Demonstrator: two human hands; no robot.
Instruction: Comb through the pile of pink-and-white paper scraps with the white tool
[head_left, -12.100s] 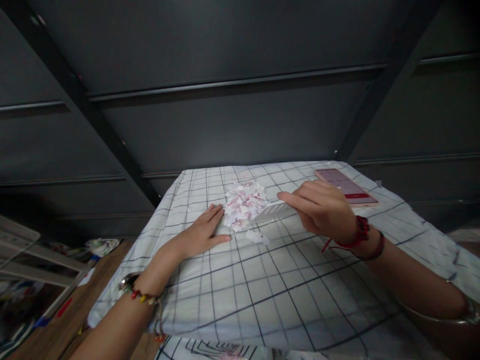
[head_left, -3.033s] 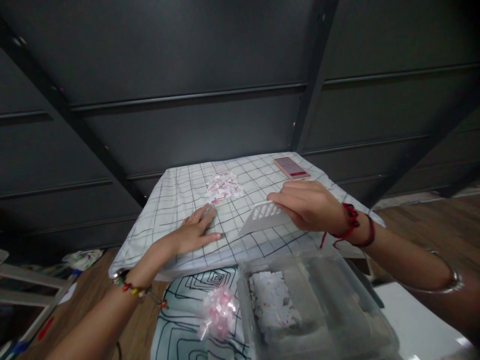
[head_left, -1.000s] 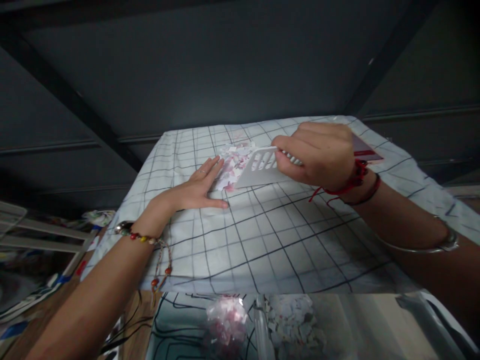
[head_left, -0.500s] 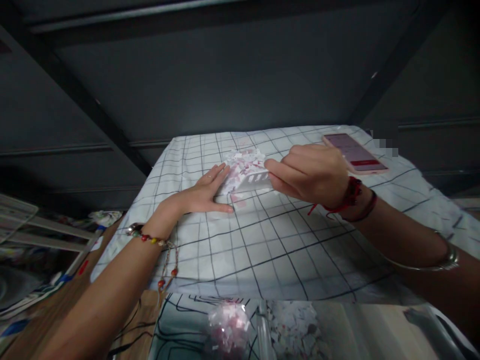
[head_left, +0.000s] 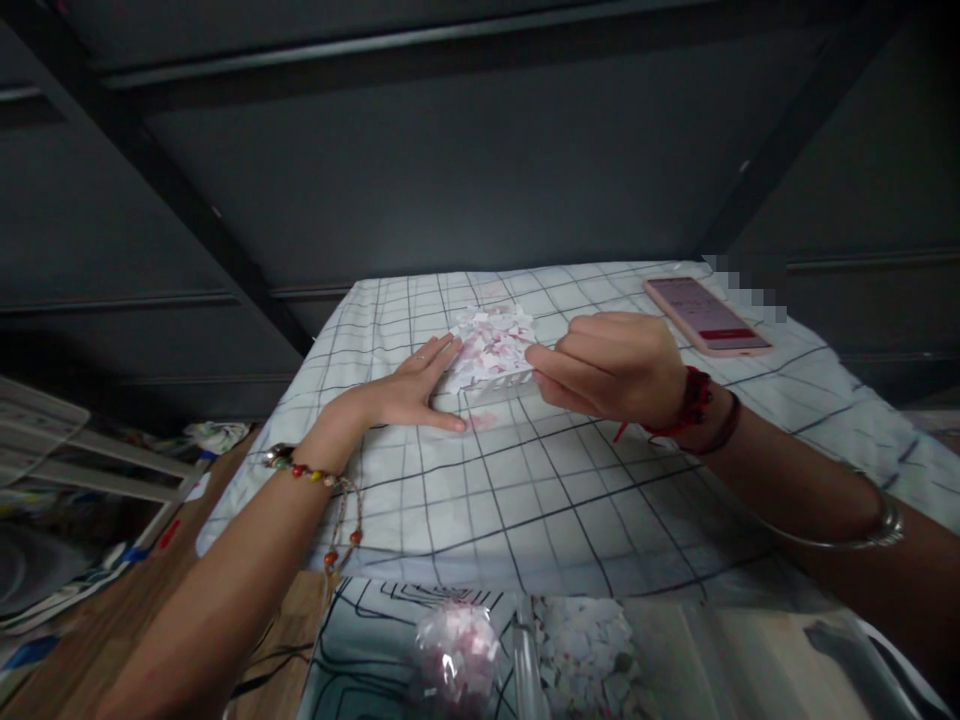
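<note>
On the checked white cloth lies a heap of small white and pinkish paper scraps (head_left: 495, 335). My left hand (head_left: 409, 390) rests open on the cloth at the heap's left side, thumb and fingers spread, fingertips by the scraps. Opposite it, my right hand (head_left: 611, 365) is closed with a pinch on the right end of a white slotted strip (head_left: 504, 384). This strip runs along the near edge of the heap; its exact kind is unclear, and its right end is hidden by my fingers.
A pink-cased phone (head_left: 709, 315) lies at the far right of the cloth (head_left: 525, 490). Near me are a clear bag of pinkish scraps (head_left: 459, 655) and a clear pack of greyish-white scraps (head_left: 585, 650). A dark panelled wall (head_left: 465, 160) stands behind the cloth.
The slotted strip has tipped lower, so its slots show less and more of the heap is visible. My left hand stays spread in place. The view has shifted slightly.
</note>
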